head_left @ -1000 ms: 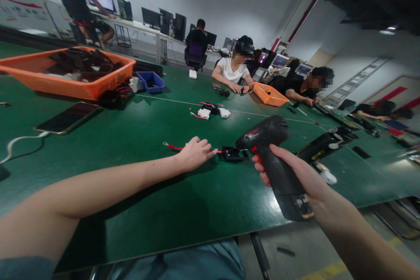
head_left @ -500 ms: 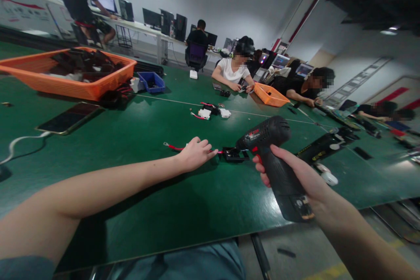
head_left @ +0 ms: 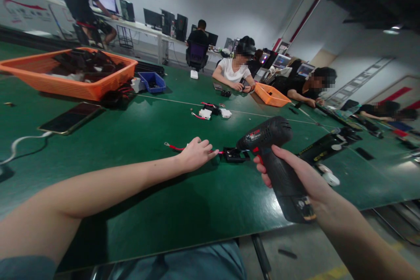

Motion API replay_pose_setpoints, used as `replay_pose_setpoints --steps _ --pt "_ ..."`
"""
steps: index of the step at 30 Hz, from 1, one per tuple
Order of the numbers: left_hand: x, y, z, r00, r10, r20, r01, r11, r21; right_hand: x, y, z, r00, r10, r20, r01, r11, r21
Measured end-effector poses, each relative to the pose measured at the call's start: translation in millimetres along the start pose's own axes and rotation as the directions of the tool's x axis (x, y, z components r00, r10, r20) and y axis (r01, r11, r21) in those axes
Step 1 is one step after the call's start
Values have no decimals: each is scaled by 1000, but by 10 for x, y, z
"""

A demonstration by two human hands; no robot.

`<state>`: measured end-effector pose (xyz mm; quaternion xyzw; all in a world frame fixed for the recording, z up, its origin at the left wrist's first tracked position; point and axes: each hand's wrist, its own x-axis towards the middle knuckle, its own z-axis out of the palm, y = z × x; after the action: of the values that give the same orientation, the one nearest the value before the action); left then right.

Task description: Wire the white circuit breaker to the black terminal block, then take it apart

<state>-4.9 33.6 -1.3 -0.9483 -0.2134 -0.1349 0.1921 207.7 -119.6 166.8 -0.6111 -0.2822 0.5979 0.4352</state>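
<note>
In my right hand (head_left: 290, 170) is a black cordless drill (head_left: 282, 175), its handle wrapped by my fingers and its nose pointing left and down. The drill's tip meets a small black plastic housing (head_left: 234, 155) lying on the green table. My left hand (head_left: 197, 155) is closed over a red cable (head_left: 175, 147) just left of the housing. That cable ends in a metal ring lug (head_left: 166, 144) on the far side of my hand, and its other end runs to the housing. What lies under my left palm is hidden.
An orange basket (head_left: 95, 89) of black parts stands at left, with a blue bin (head_left: 152, 83) beside it. A phone (head_left: 70, 118) lies on the table (head_left: 157, 201). White-and-black parts (head_left: 210, 111) sit farther back. A long black device (head_left: 328, 144) lies right of the drill. Co-workers sit opposite.
Almost nothing differs. Both hands, the drill and the housing keep their places relative to each other; the whole view has shifted very slightly.
</note>
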Motion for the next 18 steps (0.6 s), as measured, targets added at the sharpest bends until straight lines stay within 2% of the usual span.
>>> replay_pose_setpoints --steps 18 --pt "14 6 -66 999 -1 40 1 1000 -2 -16 18 13 1000 23 0 -23 1000 11"
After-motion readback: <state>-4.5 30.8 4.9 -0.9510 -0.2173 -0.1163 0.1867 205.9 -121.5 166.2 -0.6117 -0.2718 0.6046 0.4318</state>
